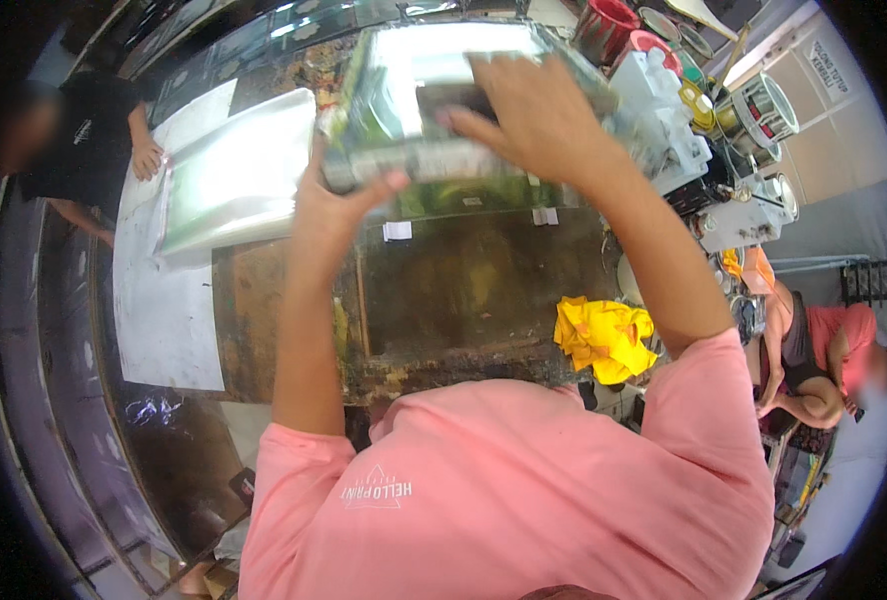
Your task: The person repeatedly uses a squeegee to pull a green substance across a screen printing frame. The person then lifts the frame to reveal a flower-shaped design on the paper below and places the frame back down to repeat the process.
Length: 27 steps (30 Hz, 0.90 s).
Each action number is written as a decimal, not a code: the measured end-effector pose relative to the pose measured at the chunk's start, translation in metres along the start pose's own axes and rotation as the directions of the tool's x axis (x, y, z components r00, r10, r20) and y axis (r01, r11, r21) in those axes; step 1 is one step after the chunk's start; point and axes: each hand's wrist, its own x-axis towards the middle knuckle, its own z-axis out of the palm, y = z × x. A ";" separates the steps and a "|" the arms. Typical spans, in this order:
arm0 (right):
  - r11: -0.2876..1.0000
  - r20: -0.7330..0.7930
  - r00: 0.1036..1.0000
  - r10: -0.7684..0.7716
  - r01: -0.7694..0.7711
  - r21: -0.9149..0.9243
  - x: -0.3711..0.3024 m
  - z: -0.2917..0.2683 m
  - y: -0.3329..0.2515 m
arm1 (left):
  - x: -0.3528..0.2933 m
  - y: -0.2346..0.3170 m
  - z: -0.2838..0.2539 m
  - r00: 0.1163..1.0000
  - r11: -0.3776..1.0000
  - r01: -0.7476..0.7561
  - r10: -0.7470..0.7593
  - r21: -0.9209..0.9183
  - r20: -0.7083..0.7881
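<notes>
A screen-printing frame, blurred and shiny, lies tilted over the dark worktable ahead of me. My left hand is closed around its near left corner, the thumb on the near edge. Over the mesh, my right hand has its fingers and thumb on either side of a dark bar, which looks like a squeegee but is smeared by motion. Green shows beneath the frame's near edge. Two small white tabs, the left tab and the right tab, sit on the table just in front.
A stack of clear plastic sheets lies on white paper at left, beside a co-worker's hand. A crumpled yellow cloth rests by the right table edge. Paint cans and containers crowd the right. Another person sits far right.
</notes>
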 end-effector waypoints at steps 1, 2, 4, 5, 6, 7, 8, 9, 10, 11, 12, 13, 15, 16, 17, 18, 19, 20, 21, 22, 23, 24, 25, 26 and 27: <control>0.999 0.124 0.992 -0.029 0.023 0.049 -0.015 0.005 0.002 | -0.009 -0.008 0.002 0.998 0.980 0.062 -0.061 0.189 -0.010; 0.994 0.269 0.962 -0.050 0.022 0.106 -0.028 0.010 0.004 | -0.020 -0.020 0.007 1.000 0.943 0.031 -0.029 0.331 -0.010; 0.960 0.439 0.898 -0.007 -0.117 0.255 -0.050 0.024 -0.001 | -0.039 -0.047 0.013 0.989 0.938 0.146 -0.148 0.313 -0.019; 0.906 0.480 0.876 0.042 -0.236 0.351 -0.063 0.031 -0.009 | -0.043 -0.060 0.013 0.998 0.862 0.059 -0.047 0.504 -0.037; 0.891 0.481 0.875 0.045 -0.253 0.377 -0.076 0.037 -0.017 | -0.046 -0.073 0.015 0.999 0.737 0.004 0.030 0.675 -0.039; 0.878 0.496 0.867 0.049 -0.273 0.392 -0.089 0.042 -0.025 | -0.049 -0.084 0.017 0.998 0.569 -0.001 0.053 0.823 -0.036; 0.891 0.431 0.899 0.079 -0.258 0.374 -0.100 0.049 -0.034 | -0.051 -0.094 0.019 0.988 0.540 -0.044 0.146 0.841 -0.042; 0.906 0.421 0.899 0.118 -0.271 0.326 -0.109 0.055 -0.041 | -0.051 -0.101 0.018 0.979 0.549 -0.091 0.203 0.831 -0.027; 0.939 0.372 0.922 0.104 -0.214 0.268 -0.115 0.063 -0.044 | -0.051 -0.106 0.017 0.985 0.560 -0.083 0.173 0.825 -0.018; 0.943 0.301 0.950 0.080 -0.170 0.287 -0.121 0.070 -0.044 | -0.050 -0.109 0.015 0.991 0.569 -0.072 0.137 0.819 -0.009; 0.946 0.308 0.949 0.073 -0.164 0.281 -0.125 0.077 -0.043 | -0.050 -0.111 0.014 0.991 0.577 -0.078 0.135 0.813 -0.001; 0.947 0.296 0.953 0.062 -0.150 0.283 -0.126 0.085 -0.039 | -0.049 -0.112 0.013 0.991 0.583 -0.085 0.136 0.808 0.006; 0.961 0.291 0.954 0.077 -0.148 0.232 -0.109 0.113 -0.021 | -0.049 -0.113 0.012 0.991 0.598 -0.090 0.132 0.796 0.013; 0.965 0.231 0.971 0.070 -0.124 0.230 -0.093 0.130 -0.008 | -0.049 -0.112 0.012 0.991 0.607 -0.090 0.130 0.790 0.012; 0.971 0.219 0.973 0.077 -0.123 0.205 -0.071 0.149 0.008 | -0.049 -0.112 0.012 0.991 0.615 -0.090 0.132 0.783 0.010; 0.977 0.187 0.977 0.097 -0.130 0.170 -0.046 0.164 0.026 | -0.049 -0.112 0.012 0.990 0.625 -0.098 0.144 0.775 0.009; 0.979 0.209 0.970 0.122 -0.152 0.133 -0.020 0.178 0.044 | -0.049 -0.111 0.012 0.987 0.633 -0.108 0.159 0.766 0.008; 0.982 0.239 0.962 0.130 -0.158 0.104 0.005 0.188 0.061 | -0.049 -0.111 0.012 0.984 0.641 -0.120 0.177 0.758 0.007; 0.982 0.297 0.947 0.125 -0.160 0.099 0.029 0.195 0.078 | -0.049 -0.111 0.012 0.977 0.616 -0.146 0.212 0.774 0.016; 0.984 0.370 0.924 0.095 -0.145 0.108 0.051 0.199 0.097 | -0.048 -0.111 0.012 0.969 0.590 -0.170 0.246 0.789 0.025; 0.972 0.436 0.898 0.061 -0.153 0.180 0.071 0.200 0.116 | -0.048 -0.111 0.012 0.957 0.576 -0.200 0.290 0.793 0.031; 0.971 0.472 0.879 0.068 -0.168 0.172 0.085 0.202 0.130 | -0.048 -0.112 0.012 0.960 0.612 -0.198 0.277 0.765 0.027; 0.967 0.439 0.897 0.048 -0.152 0.205 0.093 0.206 0.138 | -0.048 -0.113 0.012 0.961 0.659 -0.205 0.275 0.724 0.021; 0.975 0.410 0.911 0.055 -0.137 0.172 0.094 0.212 0.139 | -0.048 -0.114 0.012 0.962 0.704 -0.211 0.274 0.678 0.015; 0.980 0.305 0.952 0.029 -0.087 0.178 0.092 0.217 0.138 | -0.048 -0.115 0.012 0.952 0.694 -0.241 0.306 0.679 0.025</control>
